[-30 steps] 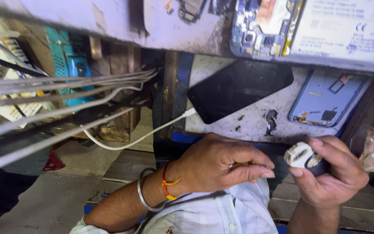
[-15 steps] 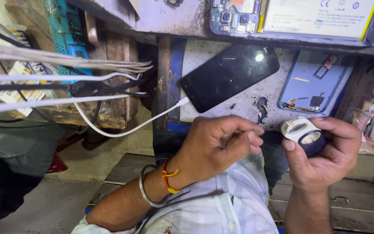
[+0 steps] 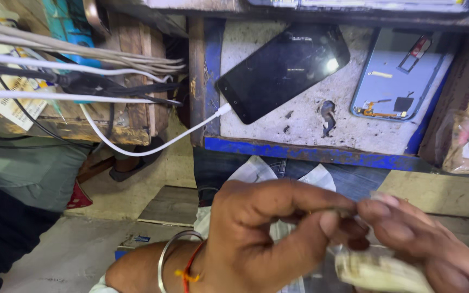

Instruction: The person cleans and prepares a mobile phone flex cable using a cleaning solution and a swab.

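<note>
- The right hand (image 3: 435,249) is clenched around a whitish roll of tape (image 3: 378,271) low at the right edge of the view; the roll is blurred and partly hidden under the fingers, so its exact shape is hard to tell.
- The left hand (image 3: 267,233) reaches across from the left, its thumb and forefinger pinched together right at the right hand's fingertips, just above the roll. Whether it grips a loose end of the tape cannot be told, as the spot is blurred.
- The left wrist wears a silver bangle (image 3: 165,260) and a red-orange thread (image 3: 187,270).
- Both hands sit in front of the person's lap, where pale cloth (image 3: 256,171) and dark jeans (image 3: 354,182) show.
- Beyond the hands a worn grey worktop (image 3: 299,122) with a chipped blue front edge stands well apart from them.
- On that worktop lies a black phone (image 3: 283,70), tilted, screen dark, with a glare spot.
- A white cable (image 3: 153,146) is plugged into the phone's lower left end and droops off to the left.
- To the right of the phone lies a light blue phone back (image 3: 394,81), inner side up.
- At upper left a bundle of wires (image 3: 71,70), white and black, runs across in front of a wooden box (image 3: 131,108).
</note>
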